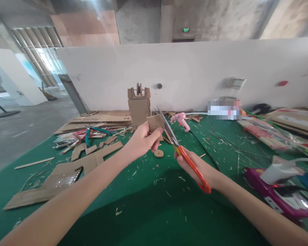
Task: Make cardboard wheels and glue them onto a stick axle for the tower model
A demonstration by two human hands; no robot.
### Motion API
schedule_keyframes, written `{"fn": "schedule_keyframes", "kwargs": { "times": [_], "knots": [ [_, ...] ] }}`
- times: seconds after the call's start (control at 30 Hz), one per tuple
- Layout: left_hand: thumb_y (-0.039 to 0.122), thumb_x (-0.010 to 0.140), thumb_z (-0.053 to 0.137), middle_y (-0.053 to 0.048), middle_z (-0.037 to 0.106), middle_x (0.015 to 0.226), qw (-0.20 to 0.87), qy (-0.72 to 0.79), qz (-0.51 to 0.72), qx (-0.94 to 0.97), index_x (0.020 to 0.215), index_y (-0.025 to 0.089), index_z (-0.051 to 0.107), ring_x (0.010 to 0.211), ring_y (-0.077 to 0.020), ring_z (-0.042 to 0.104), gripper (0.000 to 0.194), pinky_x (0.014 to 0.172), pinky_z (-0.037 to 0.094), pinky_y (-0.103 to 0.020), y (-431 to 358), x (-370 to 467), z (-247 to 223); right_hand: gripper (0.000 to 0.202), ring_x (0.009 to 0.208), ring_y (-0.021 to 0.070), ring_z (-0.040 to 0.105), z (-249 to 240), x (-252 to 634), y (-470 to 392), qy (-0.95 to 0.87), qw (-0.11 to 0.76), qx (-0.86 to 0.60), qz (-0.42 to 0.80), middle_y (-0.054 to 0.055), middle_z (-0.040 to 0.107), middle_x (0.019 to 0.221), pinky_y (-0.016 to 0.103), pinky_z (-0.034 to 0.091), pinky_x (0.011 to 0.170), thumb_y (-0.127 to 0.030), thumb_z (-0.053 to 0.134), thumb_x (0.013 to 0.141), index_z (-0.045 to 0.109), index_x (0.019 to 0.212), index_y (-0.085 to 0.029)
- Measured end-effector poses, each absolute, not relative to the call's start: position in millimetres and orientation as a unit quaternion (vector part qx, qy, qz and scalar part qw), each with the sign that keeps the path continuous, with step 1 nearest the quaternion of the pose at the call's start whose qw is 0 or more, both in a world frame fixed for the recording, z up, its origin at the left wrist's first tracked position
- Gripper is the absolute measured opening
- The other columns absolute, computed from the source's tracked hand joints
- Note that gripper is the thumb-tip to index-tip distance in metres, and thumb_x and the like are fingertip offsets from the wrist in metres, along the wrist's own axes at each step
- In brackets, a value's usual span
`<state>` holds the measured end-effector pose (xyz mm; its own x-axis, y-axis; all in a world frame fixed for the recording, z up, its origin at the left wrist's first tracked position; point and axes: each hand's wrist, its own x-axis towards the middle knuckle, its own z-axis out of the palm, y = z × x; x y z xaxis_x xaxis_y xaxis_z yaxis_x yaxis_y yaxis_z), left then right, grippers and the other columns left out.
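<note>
Brown cardboard, cut to a small piece (154, 122), is pinched between the thumb and fingers of our left hand (145, 140), raised over the middle of the tabletop (154, 212). Our right hand (200, 164) is curled round the orange handles of the scissors (182, 152), whose blades stand slightly apart at the tips, right at the cardboard's right-hand edge; we cannot tell whether it lies between them. Below our hands, a cardboard disc (156, 154) with a small hole lies flat. Beyond our left hand, toward the far edge, a cardboard tower (139, 111) stands upright, with small wheels (139, 89) on top. To its right we see a pink glue gun (182, 123). Teal-handled pliers (88, 136) and a large cardboard offcut (94, 164) lie toward the left edge, flat cardboard sheets (102, 117) at the far left corner. Near the right edge sits a purple power strip (261, 181), and along the far edge rises a white partition (169, 68).
</note>
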<state>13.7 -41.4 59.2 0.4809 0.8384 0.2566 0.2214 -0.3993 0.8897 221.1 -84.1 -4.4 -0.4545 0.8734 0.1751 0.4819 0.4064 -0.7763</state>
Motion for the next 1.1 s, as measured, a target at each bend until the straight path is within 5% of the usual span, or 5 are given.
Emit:
{"fn": "schedule_keyframes", "kwargs": {
  "times": [0.2,0.8,1.1],
  "knots": [
    [0.035,0.095,0.042,0.005,0.048,0.048,0.398,0.338,0.372,0.767,0.079,0.021,0.039,0.043,-0.0077,0.045,0.022,0.05,0.038,-0.023,-41.0,12.8,58.7,0.043,0.059,0.0119,0.037,-8.4,221.4,-82.4,-0.785,0.289,-0.459,0.299,-0.003,0.041,0.071,0.029,0.037,0.056,-0.062,0.032,0.094,0.036,0.079,-0.022],
    [0.034,0.095,0.042,0.006,0.046,0.048,0.39,0.352,0.402,0.75,0.08,0.02,0.043,0.042,-0.0078,0.044,0.021,0.049,0.04,-0.023,-40.5,13.1,58.0,0.044,0.076,0.0162,0.047,-2.9,231.3,-84.4,-0.809,0.263,-0.39,0.353,0.003,0.05,0.089,0.033,0.047,0.071,-0.062,0.03,0.094,0.045,0.102,-0.021],
    [0.031,0.094,0.046,0.006,0.045,0.048,0.399,0.346,0.402,0.748,0.076,0.02,0.042,0.043,-0.007,0.043,0.022,0.048,0.039,-0.022,-41.2,13.3,60.6,0.048,0.069,0.0149,0.041,-0.4,226.7,-85.6,-0.802,0.274,-0.411,0.337,0.001,0.043,0.081,0.032,0.043,0.065,-0.065,0.026,0.093,0.044,0.089,-0.021]
  ]
}}
